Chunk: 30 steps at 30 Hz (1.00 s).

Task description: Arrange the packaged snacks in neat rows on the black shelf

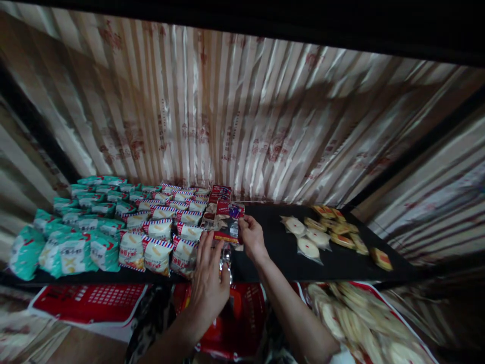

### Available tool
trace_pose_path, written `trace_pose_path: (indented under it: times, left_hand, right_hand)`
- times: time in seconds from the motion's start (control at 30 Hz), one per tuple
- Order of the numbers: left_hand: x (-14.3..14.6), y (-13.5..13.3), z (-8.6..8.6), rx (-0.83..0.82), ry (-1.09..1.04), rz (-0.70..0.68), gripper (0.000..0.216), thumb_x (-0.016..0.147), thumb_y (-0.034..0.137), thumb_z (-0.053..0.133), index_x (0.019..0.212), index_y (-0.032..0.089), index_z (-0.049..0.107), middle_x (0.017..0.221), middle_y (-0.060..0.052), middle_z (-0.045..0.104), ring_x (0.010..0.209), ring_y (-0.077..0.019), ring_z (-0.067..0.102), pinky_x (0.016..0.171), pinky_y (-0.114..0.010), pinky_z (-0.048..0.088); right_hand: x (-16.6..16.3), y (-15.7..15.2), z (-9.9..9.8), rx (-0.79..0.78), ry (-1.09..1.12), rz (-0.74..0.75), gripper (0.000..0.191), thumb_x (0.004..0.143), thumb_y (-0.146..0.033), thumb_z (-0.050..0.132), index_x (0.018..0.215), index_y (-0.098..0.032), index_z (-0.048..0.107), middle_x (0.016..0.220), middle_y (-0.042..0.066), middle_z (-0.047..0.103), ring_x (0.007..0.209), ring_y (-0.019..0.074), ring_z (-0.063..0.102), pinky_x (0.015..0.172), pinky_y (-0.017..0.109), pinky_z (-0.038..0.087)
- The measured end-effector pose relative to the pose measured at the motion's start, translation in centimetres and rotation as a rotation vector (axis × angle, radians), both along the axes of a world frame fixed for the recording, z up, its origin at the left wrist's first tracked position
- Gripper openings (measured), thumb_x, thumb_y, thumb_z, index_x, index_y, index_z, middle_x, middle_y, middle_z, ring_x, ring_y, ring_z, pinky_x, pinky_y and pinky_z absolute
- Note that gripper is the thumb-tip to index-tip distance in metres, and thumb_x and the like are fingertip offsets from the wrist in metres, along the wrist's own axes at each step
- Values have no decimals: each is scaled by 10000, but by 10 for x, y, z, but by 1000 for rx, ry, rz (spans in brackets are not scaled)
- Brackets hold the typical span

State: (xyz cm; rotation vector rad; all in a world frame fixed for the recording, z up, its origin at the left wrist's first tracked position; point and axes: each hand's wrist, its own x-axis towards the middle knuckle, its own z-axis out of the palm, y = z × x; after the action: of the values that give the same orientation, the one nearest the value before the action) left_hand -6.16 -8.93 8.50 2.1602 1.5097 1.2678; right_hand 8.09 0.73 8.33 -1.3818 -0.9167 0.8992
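My right hand pinches the right edge of a dark red snack packet with a purple patch on its front. The packet leans against more packets of the same kind standing in a row behind it. My left hand has its fingers stretched out at the packet's lower left, close to the front white snack bags; whether it touches them I cannot tell. Something silvery and shiny shows beside my left thumb, partly hidden.
Teal snack bags stand in rows on the left of the black shelf. Round pale wrapped cakes and yellow packets lie at right. Below are red baskets, and one holds pale wrapped pieces. A striped sheet hangs behind.
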Motion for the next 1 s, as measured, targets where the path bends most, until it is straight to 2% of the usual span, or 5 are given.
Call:
trace_pose_path:
  times: [0.23,0.43,0.53,0.7,1.0]
  left_hand:
    - [8,18,-12,-31,181,34,558,759,60,425,1314,109,391,1456,-160,295,1383,-285,154,1074,-497,325]
    - [15,28,-21,-73,197,6,591,769,76,393,1354,57,317,1444,-200,306,1373,-279,196,1071,-491,329]
    - [18,32,-25,-88,193,23,598,758,78,399,1352,65,328,1445,-193,311,1370,-283,200,1069,-498,328]
    - [18,39,-31,-74,229,40,595,759,76,400,1350,55,335,1426,-198,345,1368,-285,204,1069,-499,327]
    - [20,48,-31,-87,373,65,539,790,119,416,1323,45,389,1384,-212,405,1311,-306,333,1041,-471,356]
  right_hand:
    - [-8,25,4,-77,-502,13,304,786,-301,464,1008,-134,588,695,60,679,604,171,628,581,252,459]
    - [-17,23,11,-62,-695,21,447,799,-215,453,1238,-138,478,662,32,679,643,167,648,609,229,459]
    - [-19,23,11,-61,-748,33,397,810,-214,435,1191,-165,530,693,28,685,654,161,649,625,229,464]
    - [-19,24,7,-32,-818,56,320,814,-234,436,1061,-167,629,902,83,705,807,185,661,717,251,478]
    - [-19,22,6,-80,-923,91,325,826,-246,421,1035,-193,665,953,78,711,887,211,659,755,268,474]
